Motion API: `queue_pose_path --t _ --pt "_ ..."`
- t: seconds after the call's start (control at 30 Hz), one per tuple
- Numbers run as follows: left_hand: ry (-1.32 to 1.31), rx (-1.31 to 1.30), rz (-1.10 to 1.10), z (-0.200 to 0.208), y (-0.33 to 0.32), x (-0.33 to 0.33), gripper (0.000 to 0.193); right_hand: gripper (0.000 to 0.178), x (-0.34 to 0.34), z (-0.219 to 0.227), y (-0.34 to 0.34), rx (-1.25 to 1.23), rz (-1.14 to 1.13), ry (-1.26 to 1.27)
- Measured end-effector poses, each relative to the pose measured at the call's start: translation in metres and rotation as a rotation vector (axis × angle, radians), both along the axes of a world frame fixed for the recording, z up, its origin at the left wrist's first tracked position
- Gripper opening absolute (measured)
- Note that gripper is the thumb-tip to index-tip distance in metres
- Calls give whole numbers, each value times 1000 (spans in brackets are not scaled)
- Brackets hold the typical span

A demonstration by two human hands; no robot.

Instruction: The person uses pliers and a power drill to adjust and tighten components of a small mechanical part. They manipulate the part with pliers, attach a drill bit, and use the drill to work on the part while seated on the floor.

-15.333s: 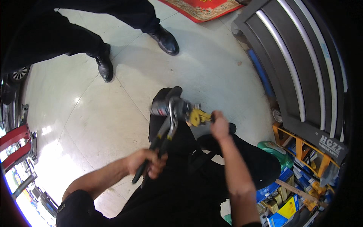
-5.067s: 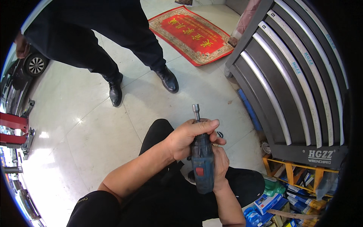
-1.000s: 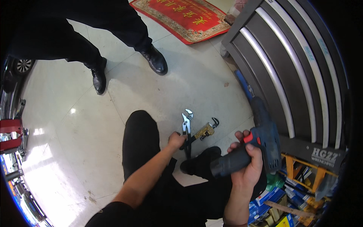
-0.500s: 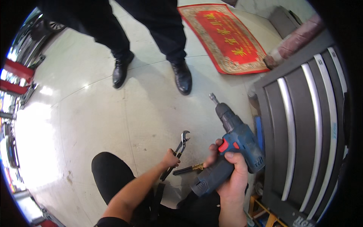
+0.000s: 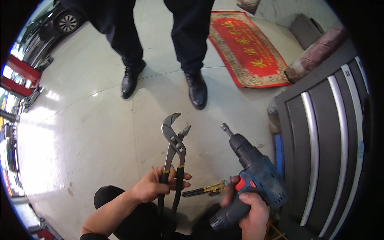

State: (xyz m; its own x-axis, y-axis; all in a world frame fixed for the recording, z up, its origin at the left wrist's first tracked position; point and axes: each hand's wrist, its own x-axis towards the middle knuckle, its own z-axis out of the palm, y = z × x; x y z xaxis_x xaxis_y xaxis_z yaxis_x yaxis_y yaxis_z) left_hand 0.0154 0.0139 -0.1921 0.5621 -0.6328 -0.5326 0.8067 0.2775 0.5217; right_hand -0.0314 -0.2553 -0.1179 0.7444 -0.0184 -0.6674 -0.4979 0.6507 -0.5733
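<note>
My left hand (image 5: 151,186) is closed round the black-sleeved handles of a pair of water pump pliers (image 5: 175,145), raised in front of me. Their grey jaws point away from me and stand apart. My right hand (image 5: 255,212) grips a blue and black cordless drill (image 5: 262,174) with a red trigger, by its handle. A socket bit (image 5: 226,129) sticks out of the chuck, aimed forward and to the left. Between the two tools, a black and yellow hand tool (image 5: 205,189) lies on the floor; its far end is partly hidden by my right fingers.
A person in dark trousers and black shoes (image 5: 196,90) stands facing me on the pale floor (image 5: 100,132). A grey tool cabinet (image 5: 296,132) with long silver handles is close on my right. Beyond lie a red mat (image 5: 252,52) and, far left, a car (image 5: 48,30).
The pliers have come up from low near the floor toward me, in my left hand. My right hand and the drill have shifted a little down and right in the view.
</note>
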Motion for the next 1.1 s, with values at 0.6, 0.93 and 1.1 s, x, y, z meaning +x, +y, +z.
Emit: queue_pose_path --t 0.6,0.93,1.1 --pt "-566 6 -409 7 -20 -7 33 56 -27 1 1 -223 129 -20" --pt "-519 112 -441 8 -18 -11 26 55 -26 3 5 -245 143 -42" --pt "-570 203 -506 14 -16 -7 27 55 -26 3 6 -274 140 -47"
